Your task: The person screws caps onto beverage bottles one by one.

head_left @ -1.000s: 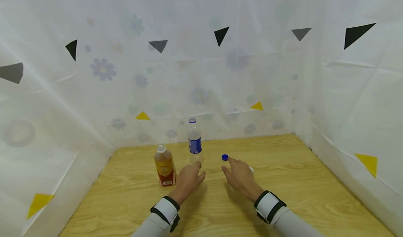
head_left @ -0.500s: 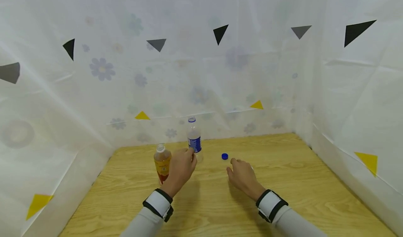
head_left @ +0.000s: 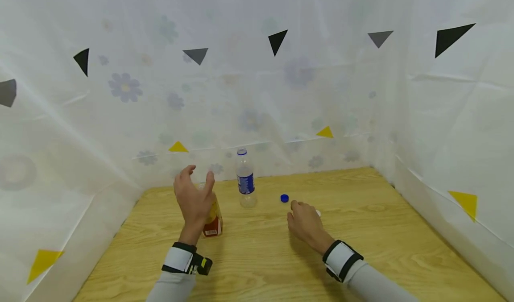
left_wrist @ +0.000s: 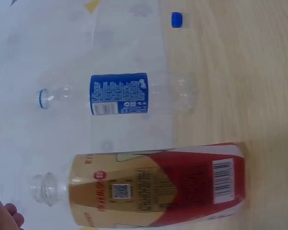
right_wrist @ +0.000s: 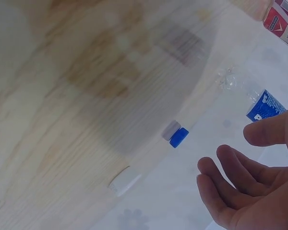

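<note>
My left hand (head_left: pixel 194 201) is raised in front of the bottle with the yellow and red label (head_left: pixel 213 226), its fingers and thumb spread apart with nothing between them. That bottle stands upright, and the hand hides its neck and left side in the head view. In the left wrist view the same bottle (left_wrist: pixel 158 187) shows an uncapped mouth. Right of it stands a clear plastic bottle with a blue label (head_left: pixel 246 184), also uncapped. My right hand (head_left: pixel 307 224) hovers low over the table, fingers loosely bent and holding nothing. Just beyond its fingertips lies a blue bottle cap (head_left: pixel 284 198).
A white cap (head_left: pixel 318 213) lies on the table beyond my right hand, partly hidden by it. The wooden table (head_left: pixel 257 266) is walled by white flowered sheeting (head_left: pixel 249 92) at the back and both sides.
My left hand has moved left and up from beside the clear bottle to the yellow and red bottle, and its fingers have spread. The right hand has barely moved; both bottles still stand.
</note>
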